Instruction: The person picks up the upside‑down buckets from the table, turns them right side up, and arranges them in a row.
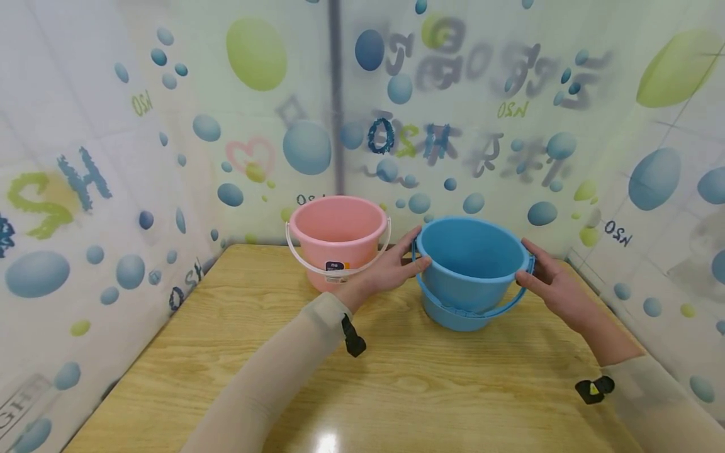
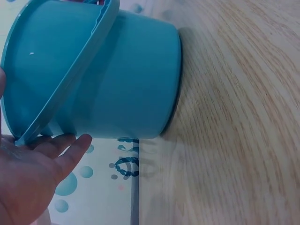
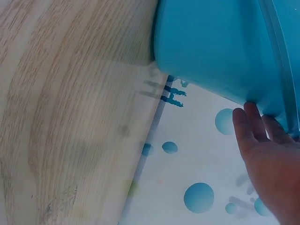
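A blue plastic bucket (image 1: pixel 467 289) stands upright on the wooden table, its blue handle (image 1: pixel 487 313) hanging down across the front. My left hand (image 1: pixel 391 267) holds the bucket's left side just under the rim, thumb toward the front and fingers farther back. On the opposite side my right hand (image 1: pixel 557 289) holds it the same way, with the thumb by the handle joint. In the left wrist view the fingers (image 2: pixel 70 157) lie along the bucket wall. The right wrist view shows several fingertips (image 3: pixel 252 108) against the wall below the rim.
A pink bucket (image 1: pixel 334 251) with a white handle (image 1: pixel 300 259) stands to the left, partly behind my left forearm. The wooden table (image 1: pixel 396 390) reaches back to a patterned curtain (image 1: pixel 351 82), which also hangs along both sides.
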Available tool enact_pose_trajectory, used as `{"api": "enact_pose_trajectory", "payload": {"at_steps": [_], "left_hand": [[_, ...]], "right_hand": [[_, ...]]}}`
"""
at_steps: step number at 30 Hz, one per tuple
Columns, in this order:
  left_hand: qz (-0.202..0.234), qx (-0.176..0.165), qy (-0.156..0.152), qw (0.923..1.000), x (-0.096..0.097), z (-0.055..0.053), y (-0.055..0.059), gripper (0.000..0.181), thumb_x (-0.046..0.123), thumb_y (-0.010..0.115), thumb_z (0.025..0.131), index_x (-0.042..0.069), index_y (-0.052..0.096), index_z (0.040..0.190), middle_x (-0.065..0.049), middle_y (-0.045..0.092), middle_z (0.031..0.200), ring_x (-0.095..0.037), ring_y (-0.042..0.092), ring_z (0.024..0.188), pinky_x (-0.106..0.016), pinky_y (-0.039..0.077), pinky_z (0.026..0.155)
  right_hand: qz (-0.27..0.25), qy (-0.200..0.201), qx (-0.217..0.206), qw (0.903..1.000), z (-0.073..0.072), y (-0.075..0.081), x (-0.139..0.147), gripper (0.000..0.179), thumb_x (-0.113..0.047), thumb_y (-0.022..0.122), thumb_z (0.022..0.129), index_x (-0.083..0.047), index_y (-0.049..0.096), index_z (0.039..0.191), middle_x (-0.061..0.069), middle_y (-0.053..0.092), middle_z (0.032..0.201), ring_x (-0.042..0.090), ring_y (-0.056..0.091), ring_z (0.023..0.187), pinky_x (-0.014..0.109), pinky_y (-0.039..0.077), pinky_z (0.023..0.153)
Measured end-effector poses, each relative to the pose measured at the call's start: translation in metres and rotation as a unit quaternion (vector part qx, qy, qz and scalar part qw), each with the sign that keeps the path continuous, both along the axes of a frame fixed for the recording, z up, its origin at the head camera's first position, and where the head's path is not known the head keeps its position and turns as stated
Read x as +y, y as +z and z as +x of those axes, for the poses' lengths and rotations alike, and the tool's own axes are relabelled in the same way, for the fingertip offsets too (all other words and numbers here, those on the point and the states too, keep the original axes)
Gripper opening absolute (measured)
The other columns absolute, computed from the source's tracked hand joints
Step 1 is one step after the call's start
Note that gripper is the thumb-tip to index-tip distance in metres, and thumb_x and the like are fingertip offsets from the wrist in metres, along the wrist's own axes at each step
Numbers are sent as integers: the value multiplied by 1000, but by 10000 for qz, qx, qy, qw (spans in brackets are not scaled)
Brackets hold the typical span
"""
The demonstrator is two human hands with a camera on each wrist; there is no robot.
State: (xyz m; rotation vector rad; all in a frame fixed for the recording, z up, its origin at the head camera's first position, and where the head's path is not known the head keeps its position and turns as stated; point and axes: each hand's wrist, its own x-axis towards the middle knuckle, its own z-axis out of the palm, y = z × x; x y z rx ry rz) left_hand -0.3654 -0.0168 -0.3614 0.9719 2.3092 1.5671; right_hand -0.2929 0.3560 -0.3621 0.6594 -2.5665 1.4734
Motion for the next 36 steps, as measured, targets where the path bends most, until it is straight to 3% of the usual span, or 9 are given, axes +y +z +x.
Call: {"api": "enact_pose_trajectory", "payload": {"at_steps": [4, 8, 13, 16, 20, 26, 36], "left_hand": [[21, -43, 61, 10000, 1, -2, -3, 86, 43, 58, 115, 28, 4, 179, -10, 16, 185, -43, 43, 161, -53, 52, 121], [57, -274, 207, 9994, 3, -3, -6, 86, 53, 59, 112, 40, 6, 178, -7, 19, 185, -40, 42, 162, -52, 54, 120], [343, -529, 343, 9974, 7, -5, -7, 83, 57, 60, 110, 49, 10, 175, -5, 22, 184, -34, 39, 164, -56, 50, 122], [533, -625, 378, 9959, 9, -7, -8, 82, 55, 60, 111, 49, 10, 175, -5, 22, 184, -33, 36, 165, -58, 48, 124], [688, -739, 338, 9943, 14, -10, -9, 81, 54, 58, 112, 49, 8, 175, -1, 16, 186, -31, 30, 168, -59, 45, 126], [811, -761, 377, 9931, 20, -14, -9, 79, 54, 54, 114, 46, 7, 176, 3, 7, 187, -33, 24, 170, -63, 43, 127], [950, -801, 510, 9909, 24, -20, -10, 74, 49, 47, 117, 41, 4, 178, 1, 2, 187, -37, 32, 167, -66, 44, 124]], "right_hand": [[1, 56, -32, 10000, -1, -1, 0, 75, -16, 48, 119, -3, 2, 176, 44, 29, 168, -21, 50, 124, 7, 52, 95], [151, -35, -85, 9998, -2, 0, 1, 74, -19, 46, 120, -3, 1, 176, 41, 36, 166, -18, 56, 118, 8, 52, 93], [196, -57, -225, 9995, -7, 1, 0, 75, -23, 44, 120, -7, -2, 177, 39, 30, 172, -16, 53, 122, 8, 51, 94], [194, -58, -321, 9993, -11, 2, 0, 76, -26, 44, 120, -8, -3, 177, 37, 25, 175, -2, 52, 136, 7, 50, 95], [189, -94, -462, 9987, -16, 2, 0, 77, -28, 44, 121, -11, -6, 177, 34, 20, 178, 29, 46, 151, 6, 49, 96], [88, -160, -602, 9980, -21, 2, -1, 79, -32, 43, 121, -14, -9, 177, 33, 16, 180, 56, 30, 159, 6, 48, 95], [28, -382, -644, 9972, -27, 1, -9, 84, -34, 45, 120, -13, -12, 177, 35, 16, 179, 60, 28, 160, 5, 46, 93]]}}
